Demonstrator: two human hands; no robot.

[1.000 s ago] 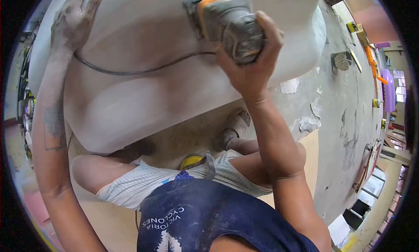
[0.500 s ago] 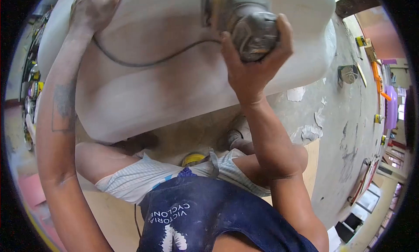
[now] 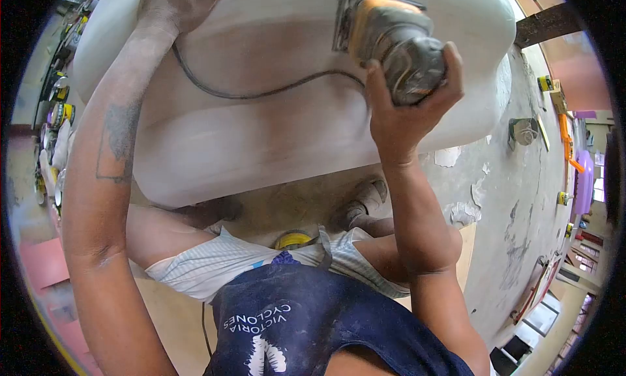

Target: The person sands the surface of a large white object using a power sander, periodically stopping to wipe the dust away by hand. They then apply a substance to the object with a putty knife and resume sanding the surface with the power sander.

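Observation:
My right hand (image 3: 411, 118) is wrapped round the rear of an orange and grey electric sander (image 3: 391, 37), with thumb and fingers on either side of its body. The sander's square pad meets the large, smooth, whitish moulded piece (image 3: 261, 135), which shows brownish smudges. A dark cord (image 3: 248, 96) runs from the sander across this surface to beneath my left wrist. My left hand (image 3: 179, 4) is at the upper left over the same piece, dusty, its fingers mostly cut off by the frame's top edge.
A yellow-rimmed round thing (image 3: 293, 239) is on the floor between my legs. At right, a can (image 3: 523, 131) stands on the stained concrete floor (image 3: 502, 200). Cans (image 3: 62, 115) and tools crowd the left edge. A dark beam (image 3: 551, 24) is at upper right.
The sander and my right hand have moved right and slightly down in view, so the pad now shows. My left hand also appears farther right; the whole view has shifted somewhat.

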